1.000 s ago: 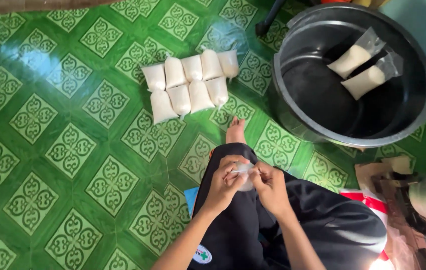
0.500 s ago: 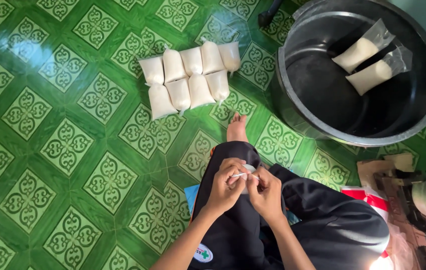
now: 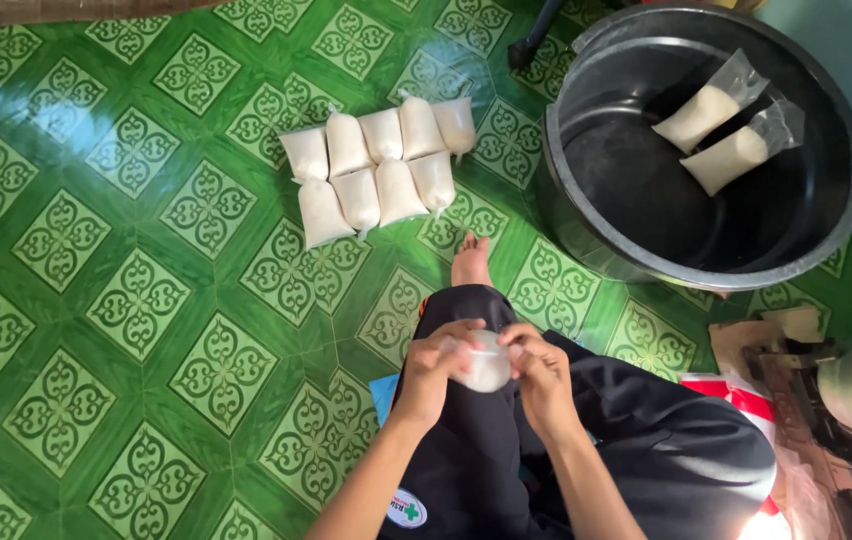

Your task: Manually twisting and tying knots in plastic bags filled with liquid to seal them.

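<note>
Both hands meet over the lap: the left hand [image 3: 436,362] and the right hand [image 3: 538,368] are curled around a small clear plastic pouch [image 3: 486,362] of white filling, fingers closed on it from either side, thumbs up near the top. The pouch sits between the palms above the black-trousered knee [image 3: 466,310], well short of the floor.

It looks soft and squashy, a thin film skin that would bulge wherever it is pressed (probably slick too, being glossy plastic). My guess is moderate weight for its size, and easy to burst at the seam if pinched hard; the safest hold is cupped around the plump body, with the empty neck pinched for control.

Farther out on the green patterned floor tiles [image 3: 96,300], glazed and shiny with pale scrollwork, lie nine filled pouches [image 3: 376,170] in two snug rows, touching one another, each a rounded pillow with a tapered tip. To the far right stands a big dark round tub [image 3: 566,200], smooth-walled with a rolled rim; inside it two more pouches [image 3: 721,135] lean side by side, their upper film empty and crinkled. A bare foot [image 3: 471,262] points between the rows and the tub.
</note>
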